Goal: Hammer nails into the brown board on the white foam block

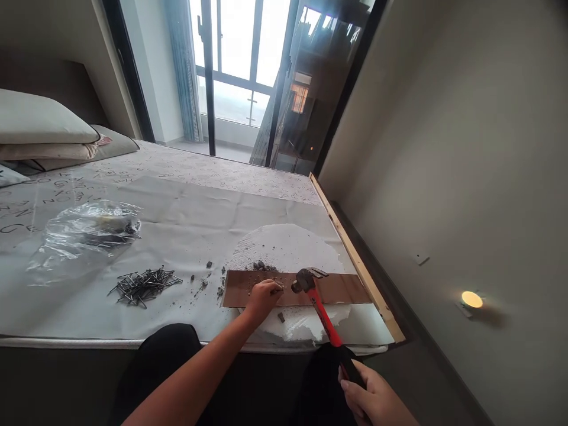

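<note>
My right hand [370, 390] is wrapped round the black grip of a claw hammer [323, 315] with a red shaft. The hammer's head hovers above or rests on a flat brown strip [339, 289]; I cannot tell which. Left of the head, my left hand [265, 297] is closed in a pinch over the strip, and whatever its fingertips hold is too small to name. Grey crumbled bits [262, 266] lie along the strip's far edge. A heap of nails [144, 286] sits further left on the pale sheet [195, 236].
A clear plastic bag [91, 234] with dark contents lies at the left. A white patch [288, 242] shows around the strip. A wooden rail [355, 254] runs along the right edge beside the wall, where a round light [471, 299] glows. Pillows [44, 121] lie far left.
</note>
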{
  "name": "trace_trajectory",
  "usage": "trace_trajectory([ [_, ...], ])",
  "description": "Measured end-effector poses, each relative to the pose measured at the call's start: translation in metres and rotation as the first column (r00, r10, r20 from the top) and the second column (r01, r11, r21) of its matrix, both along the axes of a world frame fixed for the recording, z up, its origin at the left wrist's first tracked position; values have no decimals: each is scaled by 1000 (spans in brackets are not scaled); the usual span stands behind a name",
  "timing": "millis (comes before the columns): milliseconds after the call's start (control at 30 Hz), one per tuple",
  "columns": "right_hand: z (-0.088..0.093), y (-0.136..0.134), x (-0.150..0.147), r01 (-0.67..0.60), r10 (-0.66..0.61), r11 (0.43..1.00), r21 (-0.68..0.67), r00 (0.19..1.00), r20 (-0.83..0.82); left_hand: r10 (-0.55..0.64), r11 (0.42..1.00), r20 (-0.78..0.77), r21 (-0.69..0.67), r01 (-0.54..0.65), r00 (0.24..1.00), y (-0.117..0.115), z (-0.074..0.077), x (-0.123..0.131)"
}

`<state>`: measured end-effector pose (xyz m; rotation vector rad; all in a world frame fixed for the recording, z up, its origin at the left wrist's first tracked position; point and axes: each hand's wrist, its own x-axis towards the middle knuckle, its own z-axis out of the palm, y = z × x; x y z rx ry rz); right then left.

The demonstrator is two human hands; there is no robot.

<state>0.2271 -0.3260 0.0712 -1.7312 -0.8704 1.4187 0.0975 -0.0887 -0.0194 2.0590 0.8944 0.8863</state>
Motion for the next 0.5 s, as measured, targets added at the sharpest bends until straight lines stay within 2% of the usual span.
trace_trajectory([
  [200,7,-1,0,26,-26,998,-48,1000,3,1,1000,-53,-17,-1,999,2,-1,-2],
  [500,20,4,-10,-39,43,996,-75,997,63,-18,1000,-91,16,20,996,0,-3,-2],
])
